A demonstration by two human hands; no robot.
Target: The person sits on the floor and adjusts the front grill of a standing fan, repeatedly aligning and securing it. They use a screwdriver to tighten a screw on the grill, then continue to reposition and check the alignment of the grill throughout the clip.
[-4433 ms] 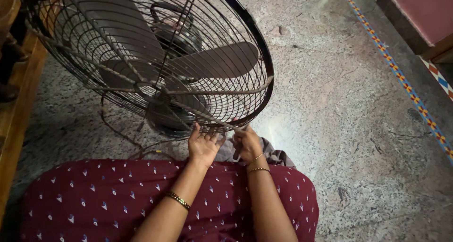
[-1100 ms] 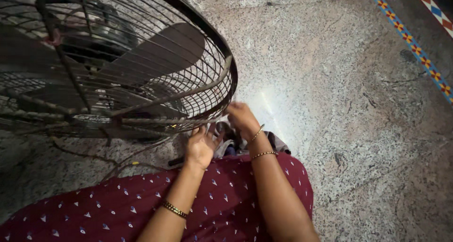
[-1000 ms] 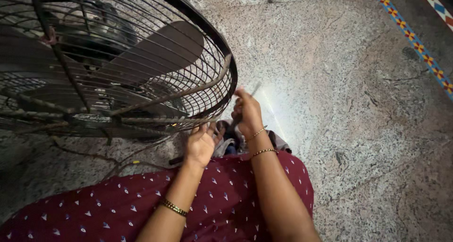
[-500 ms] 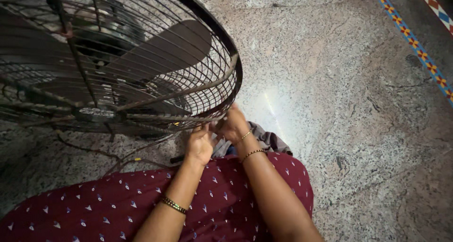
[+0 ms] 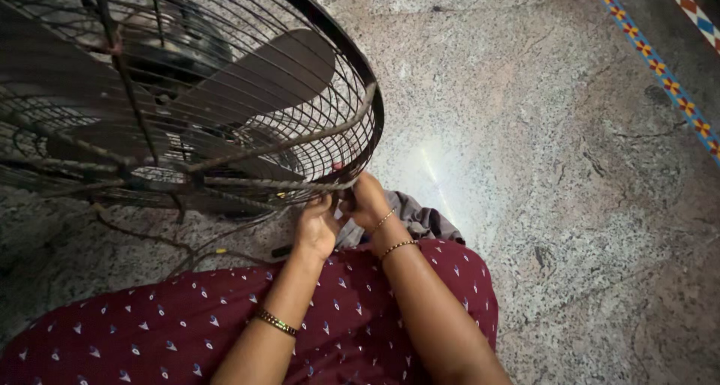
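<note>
Your left hand [image 5: 319, 224] and right hand [image 5: 365, 202] sit together, fingers pinching the lower rim of the fan's wire cage [image 5: 352, 176], just above your lap. Inside it: grey blades [image 5: 259, 73]. Grey cloth [image 5: 416, 218] beside your wrists.

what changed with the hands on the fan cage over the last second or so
The right hand, raised beside the fan cage rim a second ago, came back down to the lower rim next to the left hand. The left hand stayed at the rim; the grey cloth stayed on the lap.
</note>
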